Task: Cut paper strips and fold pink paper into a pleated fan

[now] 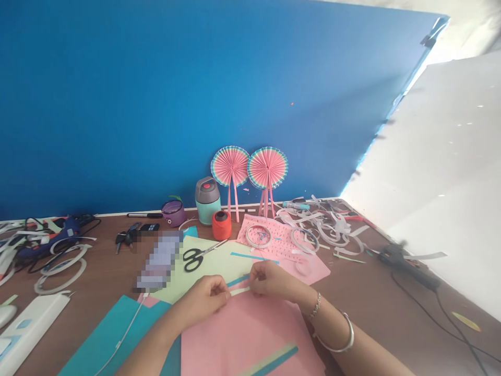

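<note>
Both hands meet at the far edge of a large pink paper sheet [242,334]. A narrow pale yellow paper strip [239,291] runs between them. One end is pinched by my left hand [209,296], fingers closed. My right hand [270,279], with bracelets on its wrist, is closed on the other end. Just behind this strip lies a blue paper strip [238,281], partly hidden by the right fingers. A second blue strip [254,257] rests farther back. Near the front of the pink sheet is a yellow-and-blue striped band [274,361].
Black-handled scissors [194,259] lie on a pale green sheet [219,263]. Behind are tape rolls [258,236], red thread [221,225], a flask [207,201] and two pleated paper fans [268,168] against the blue wall. A glue gun [407,266] sits right; a power strip [33,326] left.
</note>
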Action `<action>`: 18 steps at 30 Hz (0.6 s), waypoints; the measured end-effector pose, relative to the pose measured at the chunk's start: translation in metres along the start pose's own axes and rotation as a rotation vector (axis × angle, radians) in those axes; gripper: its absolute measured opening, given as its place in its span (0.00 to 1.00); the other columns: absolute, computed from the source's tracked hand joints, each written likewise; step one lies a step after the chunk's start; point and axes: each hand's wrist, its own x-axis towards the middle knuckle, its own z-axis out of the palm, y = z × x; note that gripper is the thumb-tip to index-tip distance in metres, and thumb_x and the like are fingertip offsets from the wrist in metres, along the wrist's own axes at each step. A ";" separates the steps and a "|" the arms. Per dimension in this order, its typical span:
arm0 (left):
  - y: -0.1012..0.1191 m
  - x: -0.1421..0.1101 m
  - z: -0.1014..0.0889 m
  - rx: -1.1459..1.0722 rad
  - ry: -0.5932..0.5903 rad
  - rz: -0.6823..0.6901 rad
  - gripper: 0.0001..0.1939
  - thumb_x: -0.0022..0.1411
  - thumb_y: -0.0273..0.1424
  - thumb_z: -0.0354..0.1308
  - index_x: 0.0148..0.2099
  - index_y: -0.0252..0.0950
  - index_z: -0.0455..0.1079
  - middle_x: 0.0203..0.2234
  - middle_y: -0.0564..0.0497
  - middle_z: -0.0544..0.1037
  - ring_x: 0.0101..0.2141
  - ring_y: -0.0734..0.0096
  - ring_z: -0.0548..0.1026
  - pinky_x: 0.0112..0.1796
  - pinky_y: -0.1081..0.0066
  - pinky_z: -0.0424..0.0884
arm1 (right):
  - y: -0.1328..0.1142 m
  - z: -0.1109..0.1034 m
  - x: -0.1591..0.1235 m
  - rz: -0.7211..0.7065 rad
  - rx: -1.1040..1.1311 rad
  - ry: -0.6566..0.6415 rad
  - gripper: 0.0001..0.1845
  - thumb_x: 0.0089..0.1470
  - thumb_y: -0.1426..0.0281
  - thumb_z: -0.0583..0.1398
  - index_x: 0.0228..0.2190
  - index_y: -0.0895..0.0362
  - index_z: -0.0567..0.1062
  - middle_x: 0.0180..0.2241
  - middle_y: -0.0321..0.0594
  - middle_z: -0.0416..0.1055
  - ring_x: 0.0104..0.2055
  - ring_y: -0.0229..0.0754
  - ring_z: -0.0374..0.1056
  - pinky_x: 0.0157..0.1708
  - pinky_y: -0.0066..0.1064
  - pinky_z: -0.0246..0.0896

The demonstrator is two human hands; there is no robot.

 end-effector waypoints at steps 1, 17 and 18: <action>0.001 0.001 0.002 0.005 0.035 0.024 0.08 0.53 0.36 0.51 0.29 0.37 0.65 0.22 0.56 0.70 0.26 0.72 0.68 0.28 0.73 0.61 | 0.000 -0.001 0.000 -0.010 -0.033 0.025 0.05 0.39 0.76 0.56 0.24 0.58 0.71 0.21 0.34 0.71 0.24 0.35 0.65 0.23 0.24 0.56; 0.009 -0.008 0.008 0.169 0.271 0.163 0.08 0.55 0.34 0.50 0.26 0.39 0.66 0.31 0.51 0.74 0.33 0.66 0.72 0.34 0.70 0.65 | -0.012 -0.007 -0.009 -0.139 -0.314 0.103 0.05 0.41 0.77 0.55 0.22 0.58 0.70 0.25 0.35 0.71 0.28 0.37 0.65 0.27 0.26 0.57; 0.009 -0.009 0.003 0.203 0.281 0.131 0.08 0.54 0.34 0.51 0.25 0.39 0.66 0.29 0.51 0.73 0.31 0.67 0.71 0.32 0.70 0.64 | -0.013 -0.005 -0.010 -0.164 -0.311 0.090 0.06 0.41 0.77 0.55 0.22 0.57 0.71 0.26 0.35 0.71 0.28 0.37 0.65 0.27 0.26 0.57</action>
